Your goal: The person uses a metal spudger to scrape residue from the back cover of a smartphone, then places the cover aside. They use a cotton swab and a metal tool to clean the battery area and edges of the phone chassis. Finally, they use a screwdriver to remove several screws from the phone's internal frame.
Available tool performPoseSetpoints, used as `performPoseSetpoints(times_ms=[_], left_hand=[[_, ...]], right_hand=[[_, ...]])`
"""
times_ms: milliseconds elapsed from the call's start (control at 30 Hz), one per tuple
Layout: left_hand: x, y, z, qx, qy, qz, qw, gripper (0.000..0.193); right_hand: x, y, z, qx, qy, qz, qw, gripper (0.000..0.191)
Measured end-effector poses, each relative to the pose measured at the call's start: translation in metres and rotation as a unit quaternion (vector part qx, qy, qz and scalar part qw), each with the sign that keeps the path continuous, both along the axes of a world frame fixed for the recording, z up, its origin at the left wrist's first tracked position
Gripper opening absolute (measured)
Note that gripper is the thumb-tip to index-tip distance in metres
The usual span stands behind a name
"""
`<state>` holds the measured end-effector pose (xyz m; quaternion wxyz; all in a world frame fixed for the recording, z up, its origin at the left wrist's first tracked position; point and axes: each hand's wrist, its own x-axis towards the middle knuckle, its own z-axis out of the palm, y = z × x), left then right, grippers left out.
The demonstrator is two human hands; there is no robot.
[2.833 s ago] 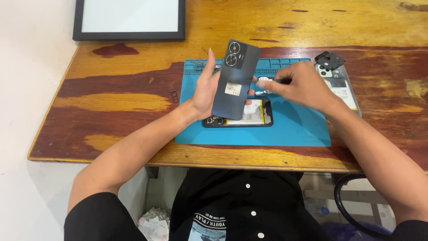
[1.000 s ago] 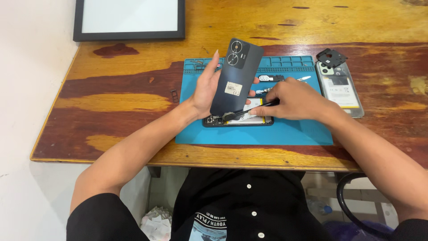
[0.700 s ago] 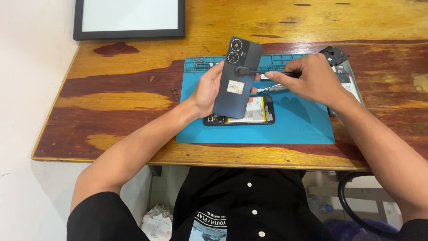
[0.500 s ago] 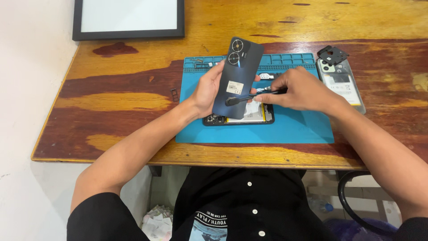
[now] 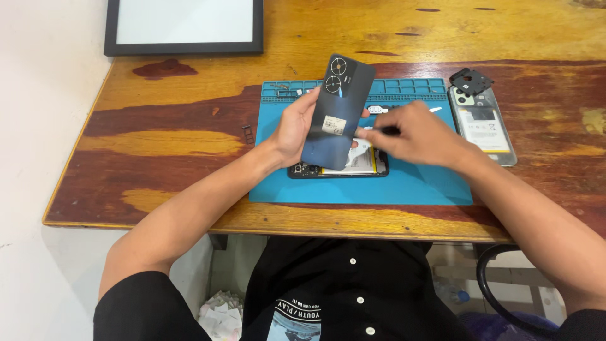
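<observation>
My left hand (image 5: 293, 126) grips a dark phone back cover (image 5: 336, 110), holding it upright and tilted over the blue work mat (image 5: 416, 183), thumb on its near edge and fingers behind. My right hand (image 5: 413, 132) is closed in a pinch around a thin dark tool (image 5: 386, 131), its tip pointing at the cover's right edge, about level with the small white sticker. Below the cover, flat on the mat, lies the opened phone body (image 5: 353, 165) with its insides exposed. A second opened phone (image 5: 483, 123) rests off the mat's right edge on the wooden table (image 5: 158, 145), with a small black part (image 5: 470, 80) lying across its top end.

The risks, as I judge them: the cover is held only at one side, so a firm push from the tool could twist it out of my fingers and drop it onto the exposed phone body right underneath. The tool tip could also skid and scratch the glossy surface. I cannot tell whether the tip is actually touching the cover. Small loose bits sit along the mat's far trays (image 5: 379, 108), near my right wrist's sweep, and could be knocked off.
</observation>
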<state>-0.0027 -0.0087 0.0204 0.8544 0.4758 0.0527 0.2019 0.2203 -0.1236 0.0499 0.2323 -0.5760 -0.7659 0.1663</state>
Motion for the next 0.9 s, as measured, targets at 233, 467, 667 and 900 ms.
performPoseSetpoints(times_ms=[233, 467, 667, 900], left_hand=[[0.002, 0.005, -0.010, -0.024, 0.006, -0.002, 1.000, 0.075], [0.004, 0.007, -0.014, -0.039, -0.013, -0.018, 0.999, 0.068], [-0.004, 0.013, 0.002, 0.066, 0.013, 0.115, 0.991, 0.052], [-0.011, 0.015, 0.027, 0.230, 0.312, 0.133, 0.912, 0.046]], right_hand=[[0.009, 0.001, 0.003, 0.038, 0.001, -0.037, 0.999, 0.048], [0.001, -0.009, 0.009, 0.075, -0.036, 0.099, 0.992, 0.033], [0.028, -0.008, 0.018, 0.077, 0.032, 0.007, 0.996, 0.024], [0.046, 0.001, 0.009, 0.097, 0.139, 0.012, 0.985, 0.025]])
